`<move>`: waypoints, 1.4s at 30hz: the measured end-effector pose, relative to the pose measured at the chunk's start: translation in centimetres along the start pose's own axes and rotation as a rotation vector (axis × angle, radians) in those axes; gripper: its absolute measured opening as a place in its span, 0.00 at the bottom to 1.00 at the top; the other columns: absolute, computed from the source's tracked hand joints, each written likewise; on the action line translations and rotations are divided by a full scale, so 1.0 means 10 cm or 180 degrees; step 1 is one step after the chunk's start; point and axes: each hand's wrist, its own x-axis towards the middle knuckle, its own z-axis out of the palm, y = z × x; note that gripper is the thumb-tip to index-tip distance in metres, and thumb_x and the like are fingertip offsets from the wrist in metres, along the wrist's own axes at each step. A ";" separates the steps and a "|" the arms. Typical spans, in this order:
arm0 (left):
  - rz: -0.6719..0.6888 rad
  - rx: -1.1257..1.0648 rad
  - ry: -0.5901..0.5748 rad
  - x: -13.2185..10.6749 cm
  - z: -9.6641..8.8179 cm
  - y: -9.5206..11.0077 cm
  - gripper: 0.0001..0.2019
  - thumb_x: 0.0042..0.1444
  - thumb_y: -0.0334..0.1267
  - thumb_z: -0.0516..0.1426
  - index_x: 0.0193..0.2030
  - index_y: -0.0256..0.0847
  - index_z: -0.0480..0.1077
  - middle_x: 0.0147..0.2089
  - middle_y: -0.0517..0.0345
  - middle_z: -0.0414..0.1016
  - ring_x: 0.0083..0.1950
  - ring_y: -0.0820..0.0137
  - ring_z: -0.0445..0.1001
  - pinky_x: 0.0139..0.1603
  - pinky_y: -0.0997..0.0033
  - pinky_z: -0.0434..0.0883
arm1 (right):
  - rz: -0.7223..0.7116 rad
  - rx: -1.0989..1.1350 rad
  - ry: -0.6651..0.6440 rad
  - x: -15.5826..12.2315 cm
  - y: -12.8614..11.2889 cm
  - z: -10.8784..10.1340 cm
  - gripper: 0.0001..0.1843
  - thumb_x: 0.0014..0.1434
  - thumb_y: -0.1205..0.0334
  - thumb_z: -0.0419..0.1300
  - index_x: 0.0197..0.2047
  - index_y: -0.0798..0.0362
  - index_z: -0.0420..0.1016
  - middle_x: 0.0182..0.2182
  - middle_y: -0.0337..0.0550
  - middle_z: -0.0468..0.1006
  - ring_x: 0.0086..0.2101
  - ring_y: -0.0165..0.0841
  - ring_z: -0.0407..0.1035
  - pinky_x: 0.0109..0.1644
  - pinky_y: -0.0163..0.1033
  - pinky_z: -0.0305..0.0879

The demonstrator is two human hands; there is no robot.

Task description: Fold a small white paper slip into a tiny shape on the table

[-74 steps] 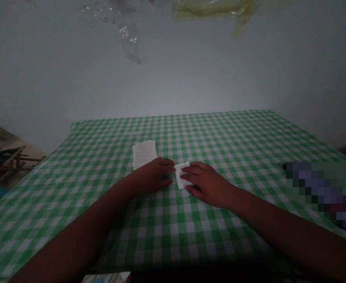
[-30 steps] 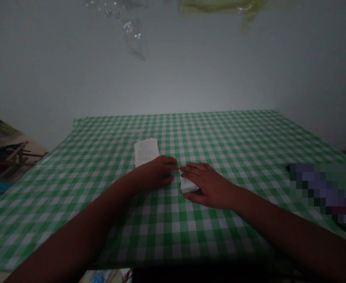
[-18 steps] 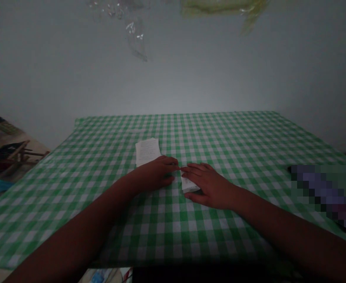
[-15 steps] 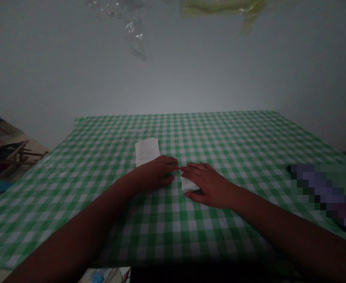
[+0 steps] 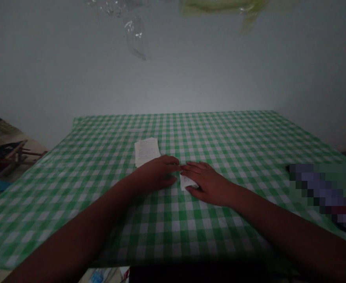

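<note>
A small folded white paper [image 5: 185,182] lies on the green-and-white checked tablecloth [image 5: 173,224]. My right hand [image 5: 208,183] covers most of it, fingers laid over its top and the thumb closed against its near edge. Only the paper's left strip shows. My left hand [image 5: 156,173] rests palm down beside it, fingers loosely stretched, their tips meeting the right fingertips at the paper's far left corner. A second white printed sheet [image 5: 146,151] lies flat just beyond the left hand.
A pixelated dark object [image 5: 326,192] sits on the cloth at the right edge. A pale wall rises behind the table, with clear plastic [image 5: 134,35] hanging at the top. Wooden furniture and clutter [image 5: 4,155] stand off the table's left side.
The folded paper shows narrower than 2.5 s ago. My right hand has slid a little further over it. The left hand has barely moved.
</note>
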 end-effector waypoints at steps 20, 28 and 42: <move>0.0105 -0.0299 0.0055 0.06 0.08 0.05 0.09 0.62 0.42 0.60 0.46 0.43 0.77 0.54 0.52 0.74 0.54 0.63 0.72 0.57 0.60 0.69 | 0.0025 0.0042 0.0048 0.02 0.02 0.02 0.33 0.66 0.51 0.56 0.70 0.54 0.58 0.68 0.50 0.61 0.69 0.50 0.47 0.68 0.61 0.51; 0.0122 -0.0298 0.0157 0.05 0.09 0.06 0.09 0.59 0.41 0.62 0.45 0.43 0.77 0.54 0.53 0.74 0.54 0.64 0.73 0.57 0.61 0.68 | 0.0125 0.0111 0.0105 0.04 0.03 0.04 0.31 0.67 0.52 0.55 0.69 0.51 0.59 0.67 0.47 0.63 0.68 0.49 0.50 0.68 0.61 0.50; 0.0059 -0.0400 0.0065 0.04 0.05 0.07 0.09 0.59 0.40 0.63 0.45 0.43 0.78 0.55 0.52 0.73 0.55 0.62 0.72 0.59 0.59 0.68 | -0.0058 0.0042 0.0112 0.00 0.08 0.05 0.33 0.64 0.58 0.57 0.70 0.55 0.58 0.67 0.53 0.63 0.68 0.48 0.50 0.70 0.58 0.49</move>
